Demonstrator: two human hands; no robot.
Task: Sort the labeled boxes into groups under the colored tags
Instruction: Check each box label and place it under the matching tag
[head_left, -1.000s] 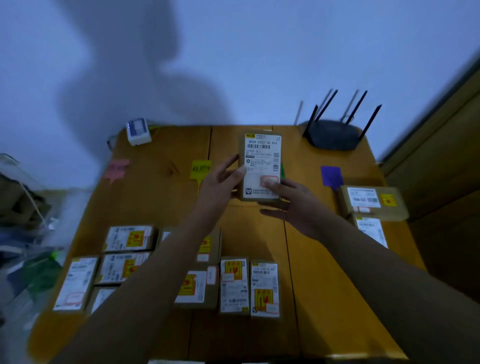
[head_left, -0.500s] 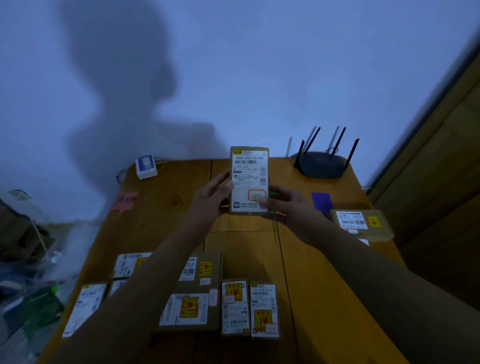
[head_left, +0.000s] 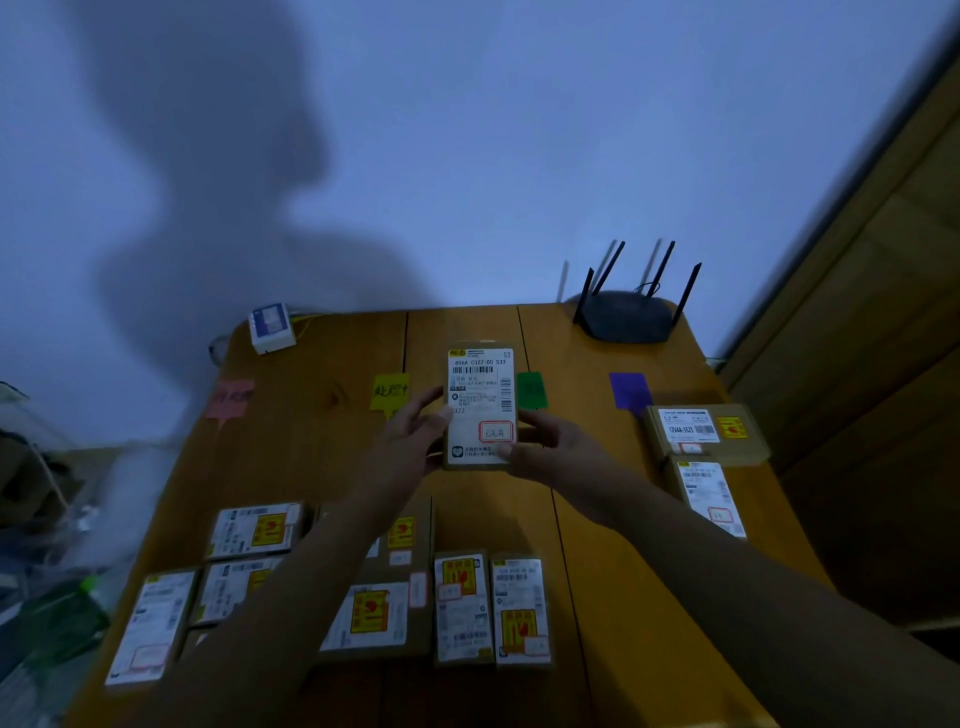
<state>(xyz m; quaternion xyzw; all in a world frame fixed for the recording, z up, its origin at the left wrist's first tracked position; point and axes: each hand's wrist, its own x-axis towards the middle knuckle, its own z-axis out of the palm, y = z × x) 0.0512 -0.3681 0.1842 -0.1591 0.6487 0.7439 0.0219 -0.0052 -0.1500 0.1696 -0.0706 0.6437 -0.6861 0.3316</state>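
step: label check, mid-sort. One box (head_left: 481, 405) held up betw both hands, label facing cam, above table centre, between yellow tag (head_left: 389, 391) and green tag (head_left: 531, 389); partly covers green tag's left edge.
L hand (head_left: 410, 441): fingers on box's left edge, gripping it.
R hand (head_left: 550, 452): thumb on lower-right of label, fingers behind; gripping same box.
box state: upright-ish, off the table; red-framed stamp low on label, text too small to read.
tags: pink tag (head_left: 231, 397) far left, then yellow, green, purple tag (head_left: 629, 391) far right, in a row across the table (head_left: 311, 441).
sorted so far: 2 boxes under purple (head_left: 704, 434), touching or nearly. Nothing under pink, yellow, green.
unsorted: cluster of approx 8 boxes at near edge (head_left: 462, 605), labels up, packed close.
other: router (head_left: 626, 314) back right, small white device (head_left: 271, 326) back left; both clear of tag row.
progress est: early, most boxes still to go.
next move needs: match stamp to tag colour, then set box flat just below that tag. Which tag: can't tell from here. Green closest, only a guess.
risk: dim light, stamp hard to read; keep tags uncovered when placing.
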